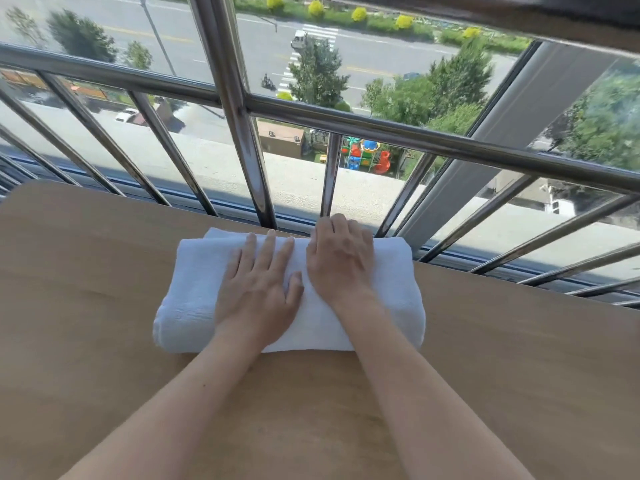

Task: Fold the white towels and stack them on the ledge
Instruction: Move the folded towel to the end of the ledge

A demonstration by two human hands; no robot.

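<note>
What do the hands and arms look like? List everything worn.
The left forearm and right forearm are bare as far as the frame shows, with no sleeves. The left hand and right hand wear no gloves. No ring, watch or bracelet shows on the parts in view.

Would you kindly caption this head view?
Left hand presses a folded white towel on the wooden ledge; right hand curls over its edge.
</note>
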